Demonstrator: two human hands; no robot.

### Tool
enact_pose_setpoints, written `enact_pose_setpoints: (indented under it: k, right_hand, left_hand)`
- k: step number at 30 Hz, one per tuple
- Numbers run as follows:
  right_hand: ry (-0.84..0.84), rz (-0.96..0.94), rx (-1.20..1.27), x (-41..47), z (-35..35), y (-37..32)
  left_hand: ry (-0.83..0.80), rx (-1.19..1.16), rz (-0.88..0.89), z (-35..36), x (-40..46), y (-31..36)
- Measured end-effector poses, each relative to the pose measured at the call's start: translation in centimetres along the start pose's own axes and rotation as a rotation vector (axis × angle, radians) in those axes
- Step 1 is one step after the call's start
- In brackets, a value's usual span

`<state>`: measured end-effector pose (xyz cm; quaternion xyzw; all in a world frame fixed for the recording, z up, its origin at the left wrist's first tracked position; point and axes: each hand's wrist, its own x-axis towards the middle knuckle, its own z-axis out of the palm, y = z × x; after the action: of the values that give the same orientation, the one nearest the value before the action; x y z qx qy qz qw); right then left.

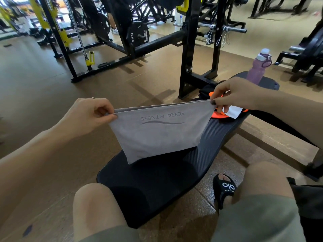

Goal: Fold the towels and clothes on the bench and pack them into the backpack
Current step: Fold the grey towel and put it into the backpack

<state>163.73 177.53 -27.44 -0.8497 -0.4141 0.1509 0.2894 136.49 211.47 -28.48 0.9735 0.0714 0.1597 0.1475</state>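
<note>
Left hand [87,114] and right hand [232,96]: thumb and fingers pinching the top corners of a doubled grey towel [157,131]; towel hanging taut above the bench [157,180]; clothes [220,114] and bottle [257,70] beyond; backpack contents unseen.

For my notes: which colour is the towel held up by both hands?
Light grey towel, with darker grey lettering; head view.

A gym: black squat rack [188,49], 15 kg weight plate [139,34], padded bench [157,180], rubber floor [43,84].
</note>
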Motion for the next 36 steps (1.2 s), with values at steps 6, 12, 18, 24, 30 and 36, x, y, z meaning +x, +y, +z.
enact_pose_setpoints:
  k: [6,12,18,24,30,36]
  right_hand:
    - [0.061,-0.068,-0.139,0.1,0.2,0.3]
    - [0.075,-0.153,-0.383,0.7,0.6,0.4]
    - [0.129,-0.203,-0.445,2.1,0.9,1.3]
    - [0.137,-0.17,-0.442,3.0,1.7,1.7]
    - [0.221,-0.015,-0.345,8.9,3.0,0.2]
    - [0.654,-0.194,-0.242,10.6,3.1,-1.7]
  left_hand:
    - [-0.018,-0.005,-0.021,-0.1,-0.1,-0.2]
    - [-0.01,0.112,0.011,0.3,-0.2,-0.4]
    - [0.051,0.192,0.053,0.5,-0.2,-0.5]
    - [0.06,0.289,0.106,1.4,0.0,-1.4]
    - [0.046,0.386,-0.108,2.9,4.3,-2.1]
    - [0.34,0.351,-0.186,-0.8,4.7,-2.5]
